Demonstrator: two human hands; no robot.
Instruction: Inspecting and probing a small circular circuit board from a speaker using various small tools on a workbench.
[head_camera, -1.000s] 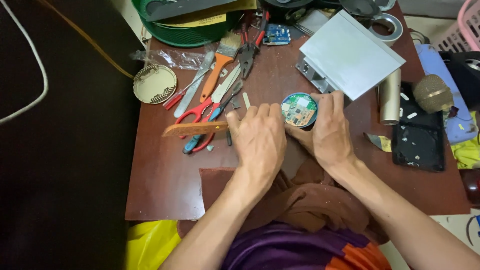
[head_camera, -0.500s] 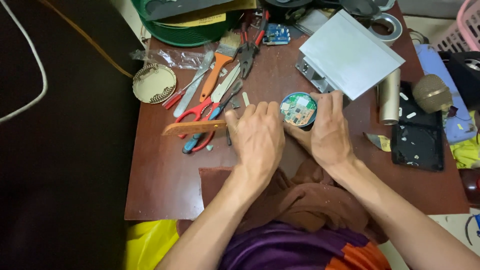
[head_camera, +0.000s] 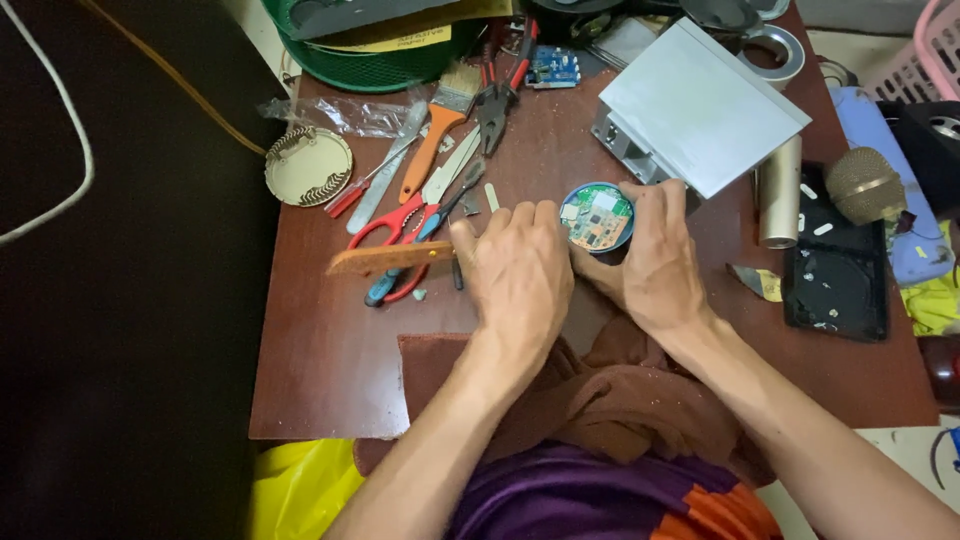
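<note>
Here the right hand (head_camera: 655, 262) curls around a round circuit board (head_camera: 597, 217); the left hand (head_camera: 517, 270) rests half-closed beside it.

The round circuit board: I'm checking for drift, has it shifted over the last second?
No. The round circuit board sits at the same spot beside the silver metal box.

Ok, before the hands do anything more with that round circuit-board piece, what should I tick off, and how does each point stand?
1. Round circuit-board piece steadied: ok, the right hand cups its right side.
2. Board faces up and is visible: ok.
3. Left hand close enough to work: ok, beside the piece; contact cannot tell.
4. What the left hand holds: cannot tell, its fingers curl under.
5. Tools nearby: ok, red-handled scissors and orange-handled brush lie left of the hands.
6. Room behind the piece: not ok, the grey metal box sits right behind it.
</note>
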